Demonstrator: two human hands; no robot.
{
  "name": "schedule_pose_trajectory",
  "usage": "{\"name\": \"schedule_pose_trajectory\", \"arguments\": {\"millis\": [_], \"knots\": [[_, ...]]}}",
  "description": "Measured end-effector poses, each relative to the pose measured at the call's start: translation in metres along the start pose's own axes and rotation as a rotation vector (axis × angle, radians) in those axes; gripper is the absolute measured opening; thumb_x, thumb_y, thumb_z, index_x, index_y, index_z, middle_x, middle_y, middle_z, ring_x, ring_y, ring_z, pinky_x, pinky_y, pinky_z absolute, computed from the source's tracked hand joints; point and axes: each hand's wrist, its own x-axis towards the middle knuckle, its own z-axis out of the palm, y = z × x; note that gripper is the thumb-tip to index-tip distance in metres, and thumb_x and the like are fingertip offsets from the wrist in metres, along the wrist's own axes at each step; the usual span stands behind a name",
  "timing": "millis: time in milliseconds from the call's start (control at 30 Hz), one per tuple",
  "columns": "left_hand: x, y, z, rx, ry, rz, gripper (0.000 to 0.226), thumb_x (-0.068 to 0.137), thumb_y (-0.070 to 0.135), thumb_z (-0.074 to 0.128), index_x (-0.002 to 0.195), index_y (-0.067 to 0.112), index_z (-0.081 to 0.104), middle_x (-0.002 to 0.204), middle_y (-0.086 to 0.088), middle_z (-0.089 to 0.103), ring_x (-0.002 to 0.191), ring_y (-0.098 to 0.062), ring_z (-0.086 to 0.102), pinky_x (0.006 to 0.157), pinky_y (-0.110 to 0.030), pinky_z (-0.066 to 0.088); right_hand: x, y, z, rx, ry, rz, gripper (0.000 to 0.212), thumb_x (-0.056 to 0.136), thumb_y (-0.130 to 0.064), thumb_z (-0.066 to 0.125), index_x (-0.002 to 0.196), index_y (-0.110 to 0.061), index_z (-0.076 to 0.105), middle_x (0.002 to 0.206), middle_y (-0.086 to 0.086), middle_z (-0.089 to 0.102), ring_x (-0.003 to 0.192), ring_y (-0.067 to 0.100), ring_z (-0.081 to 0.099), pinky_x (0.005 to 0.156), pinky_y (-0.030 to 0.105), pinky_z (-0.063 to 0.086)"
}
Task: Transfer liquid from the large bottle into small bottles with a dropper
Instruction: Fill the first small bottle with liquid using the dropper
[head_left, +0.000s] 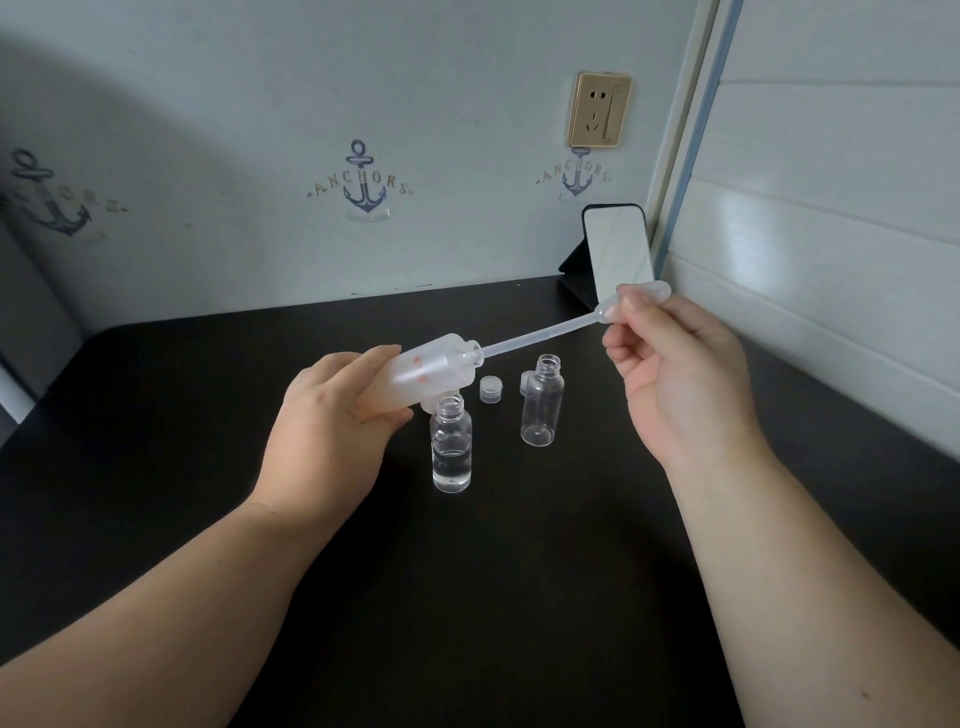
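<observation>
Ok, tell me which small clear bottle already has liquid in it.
The small clear plastic bottle nearest the left hand; it holds liquid, while the other small clear bottle looks empty.

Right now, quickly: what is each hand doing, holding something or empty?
Left hand: closed around the tilted large bottle.
Right hand: pinching the bulb of the dropper, whose tip is in the bottle's mouth.

Large bottle (426, 371), in the left fingers (387, 418): frosted white, orange-red lettering. Dropper (540, 335), pinched by the right fingers (631, 304): translucent milky. Small bottles below the fingers (451, 447) (542, 402): clear, colourless. Surface (467, 597): near-black. Wall (311, 130): pale grey-blue, navy anchor motifs. Socket (598, 110): gold.
</observation>
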Motion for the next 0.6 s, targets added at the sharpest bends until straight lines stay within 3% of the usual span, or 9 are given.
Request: {"name": "schedule_pose_trajectory", "arguments": {"millis": [333, 600], "knots": [[0.001, 0.001, 0.003, 0.018, 0.008, 0.019, 0.058, 0.082, 0.014, 0.082, 0.136, 0.025, 0.063, 0.119, 0.008, 0.060, 0.115, -0.022, 0.053, 0.097, -0.031, 0.039, -0.008, 0.013, 0.014, -0.161, -0.134, 0.010, 0.013, 0.089, -0.009, 0.069, 0.089, -0.015, 0.080, 0.088, 0.011, 0.076, 0.069, 0.018, 0.070, 0.065, 0.023, 0.053], [0.001, 0.001, 0.003, 0.019, 0.014, 0.026, 0.059, 0.082, 0.014, 0.083, 0.136, 0.024, 0.063, 0.119, 0.005, 0.061, 0.115, -0.024, 0.053, 0.097, -0.031, 0.039, -0.008, 0.016, 0.013, -0.176, -0.159, 0.047, 0.012, 0.090, -0.015, 0.070, 0.095, -0.017, 0.080, 0.095, 0.012, 0.076, 0.078, 0.022, 0.072, 0.070, 0.024, 0.054]]}}
